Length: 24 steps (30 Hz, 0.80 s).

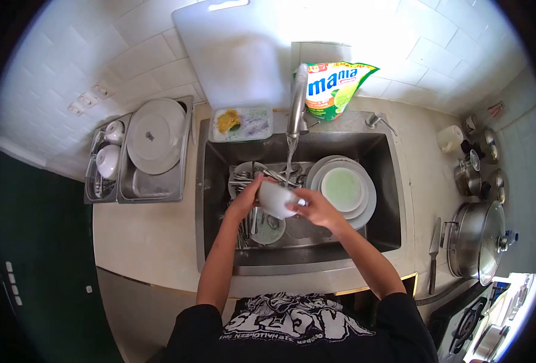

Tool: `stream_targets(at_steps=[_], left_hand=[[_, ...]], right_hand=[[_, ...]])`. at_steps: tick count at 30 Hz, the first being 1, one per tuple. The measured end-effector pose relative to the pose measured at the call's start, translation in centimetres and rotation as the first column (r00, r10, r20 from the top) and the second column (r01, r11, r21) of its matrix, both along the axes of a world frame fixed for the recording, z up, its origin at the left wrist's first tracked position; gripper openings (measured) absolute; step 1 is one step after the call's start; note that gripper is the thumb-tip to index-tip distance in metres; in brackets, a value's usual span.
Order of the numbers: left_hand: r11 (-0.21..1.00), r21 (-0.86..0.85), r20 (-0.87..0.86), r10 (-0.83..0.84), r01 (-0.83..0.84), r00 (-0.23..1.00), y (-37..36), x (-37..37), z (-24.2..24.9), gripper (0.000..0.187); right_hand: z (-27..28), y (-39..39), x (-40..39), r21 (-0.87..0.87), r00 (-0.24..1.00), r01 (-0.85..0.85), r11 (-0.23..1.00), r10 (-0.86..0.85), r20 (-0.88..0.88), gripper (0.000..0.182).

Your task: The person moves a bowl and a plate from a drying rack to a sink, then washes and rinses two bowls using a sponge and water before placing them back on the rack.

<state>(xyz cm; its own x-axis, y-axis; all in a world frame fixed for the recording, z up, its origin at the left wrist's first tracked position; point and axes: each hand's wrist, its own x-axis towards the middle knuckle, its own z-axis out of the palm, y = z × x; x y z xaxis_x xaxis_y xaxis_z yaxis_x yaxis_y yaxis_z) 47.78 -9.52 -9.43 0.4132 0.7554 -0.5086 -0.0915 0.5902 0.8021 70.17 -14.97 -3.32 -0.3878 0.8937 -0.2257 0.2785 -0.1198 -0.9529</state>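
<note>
Over the sink [268,265] I hold a white cup [275,201] in both hands, tilted on its side. My left hand [247,198] is wrapped round its left side, and my right hand [317,209] grips it on the right. Water runs from the faucet [298,100] just behind the cup. Beneath my hands lie a small plate [269,232] and a lot of cutlery [242,178]. To the right of the cup stands a stack of white plates [343,189], with greenish liquid in the top one.
Left of the sink, a metal rack [150,186] holds large plates and cups. Behind it sit a sponge tray [253,134], a detergent pouch [334,91] and a leaning cutting board [219,54]. A knife [434,257] and a large pot [477,239] are at right.
</note>
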Motion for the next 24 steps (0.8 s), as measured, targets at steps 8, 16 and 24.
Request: stream_targets(at_steps=[8,16,24], left_hand=[[0.858,-0.249,0.425,0.514,-0.450,0.745,-0.8,4.5,-2.6,0.035],[0.774,-0.204,0.326,0.631,-0.600,0.704,-1.2,8.4,0.8,0.037],[0.800,0.001,-0.135,0.595,-0.600,0.792,-2.4,8.5,-0.2,0.036]], right_hand=[[-5.5,4.1,0.1,-0.346,0.657,0.380,0.858,-0.514,-0.552,0.047],[-3.8,4.6,0.1,-0.174,0.823,0.496,0.851,-0.525,-0.219,0.068],[-1.2,1.7,1.9,-0.485,0.882,0.307,0.819,-0.436,-0.178,0.076]])
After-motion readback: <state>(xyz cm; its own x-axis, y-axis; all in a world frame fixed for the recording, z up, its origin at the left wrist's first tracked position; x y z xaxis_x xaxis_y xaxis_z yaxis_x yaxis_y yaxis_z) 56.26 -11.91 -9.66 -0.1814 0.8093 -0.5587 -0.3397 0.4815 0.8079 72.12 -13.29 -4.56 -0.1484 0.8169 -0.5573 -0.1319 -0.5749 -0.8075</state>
